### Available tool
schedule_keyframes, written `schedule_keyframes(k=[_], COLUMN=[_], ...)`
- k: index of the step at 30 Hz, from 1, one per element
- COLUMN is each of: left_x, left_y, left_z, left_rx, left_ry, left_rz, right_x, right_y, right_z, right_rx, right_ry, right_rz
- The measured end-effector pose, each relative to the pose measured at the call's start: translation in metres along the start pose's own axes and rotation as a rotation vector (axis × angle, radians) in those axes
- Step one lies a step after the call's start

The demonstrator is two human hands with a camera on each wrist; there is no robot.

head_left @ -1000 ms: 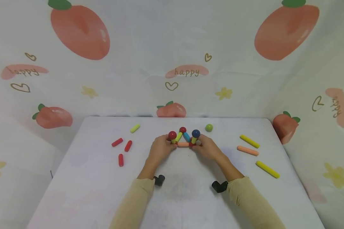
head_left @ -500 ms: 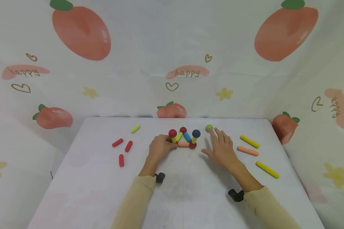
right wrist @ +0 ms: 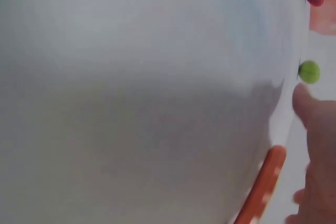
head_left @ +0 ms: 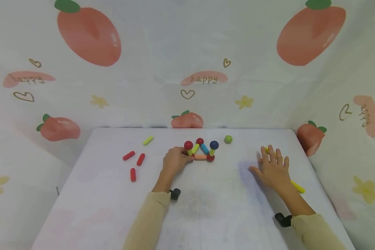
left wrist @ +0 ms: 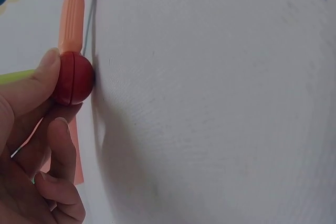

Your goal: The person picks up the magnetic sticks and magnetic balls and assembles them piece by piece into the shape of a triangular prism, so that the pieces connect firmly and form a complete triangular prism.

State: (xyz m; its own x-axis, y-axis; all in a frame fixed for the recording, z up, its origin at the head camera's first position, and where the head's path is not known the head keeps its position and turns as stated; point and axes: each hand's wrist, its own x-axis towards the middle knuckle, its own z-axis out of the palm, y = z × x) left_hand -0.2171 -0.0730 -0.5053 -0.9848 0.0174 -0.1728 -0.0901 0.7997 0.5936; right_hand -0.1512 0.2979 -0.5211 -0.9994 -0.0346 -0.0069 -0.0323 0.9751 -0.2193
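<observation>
The word "happy" (head_left: pixel 203 79) can be read at three places on the cloth (head_left: pixel 150 104); at the right it is turned on its side. The frame (head_left: pixel 201 157), built of rods and balls, is located on the table (head_left: pixel 203 222), centrally and towards the back edge. Its front left red ball (left wrist: pixel 74 78) is pinched between thumb and fingers by the left hand (head_left: pixel 176 161), by which it is mostly covered in the head view. An orange bar (left wrist: pixel 71 23) is joined to this ball. In the left wrist view the frame is cut off at the upper left. The right hand (head_left: pixel 273 170) is released, with fingers spread over the long rods: two yellow rods (head_left: pixel 298 186) are partly covered, and an orange rod (right wrist: pixel 262 184), largely hidden from the head, is shown cut off and blurred at the wrist. Whether contact is made there cannot be told with confidence. The hands are separated by a broad stretch of table. The green ball (head_left: pixel 228 139) is positioned near the back edge, right of the frame. Three red rods (head_left: pixel 140 159) are placed left of the left hand, well apart from it.
</observation>
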Motion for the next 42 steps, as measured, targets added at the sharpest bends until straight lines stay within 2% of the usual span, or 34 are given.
schedule_keyframes(k=[5,8,14,17,22,24,29,33,38,42], left_x=[0.0,0.0,0.0,0.0,0.001,0.002,0.001,0.001,0.002,0.003], left_y=[-0.001,0.0,0.001,0.001,0.001,0.001,0.0,-0.001,0.0,0.0], left_z=[-0.001,-0.002,-0.002,-0.002,-0.002,-0.002,-0.002,-0.003,-0.005,-0.006], left_rx=[-0.006,-0.009,-0.018,-0.02,-0.013,-0.015,-0.018,-0.005,-0.002,0.005], left_ry=[-0.001,-0.002,-0.017,-0.026,-0.031,-0.036,-0.043,-0.04,-0.049,-0.052], left_rz=[0.006,0.013,-0.001,-0.014,-0.015,-0.01,-0.012,-0.011,-0.013,-0.018], right_x=[-0.007,-0.009,-0.003,0.005,0.022,0.028,0.043,0.056,0.075,0.084], right_y=[0.005,0.003,-0.009,-0.02,-0.046,-0.06,-0.099,-0.13,-0.16,-0.175], right_z=[-0.002,-0.001,-0.001,-0.001,-0.014,-0.023,-0.043,-0.052,-0.051,-0.042], right_rx=[0.008,0.01,-0.007,0.064,0.387,0.478,0.563,0.613,0.697,0.691], right_ry=[-0.012,-0.02,0.025,0.056,0.136,0.162,0.201,0.244,0.284,0.235], right_rz=[0.053,0.056,-0.062,-0.109,-0.176,-0.203,-0.28,-0.324,-0.352,-0.404])
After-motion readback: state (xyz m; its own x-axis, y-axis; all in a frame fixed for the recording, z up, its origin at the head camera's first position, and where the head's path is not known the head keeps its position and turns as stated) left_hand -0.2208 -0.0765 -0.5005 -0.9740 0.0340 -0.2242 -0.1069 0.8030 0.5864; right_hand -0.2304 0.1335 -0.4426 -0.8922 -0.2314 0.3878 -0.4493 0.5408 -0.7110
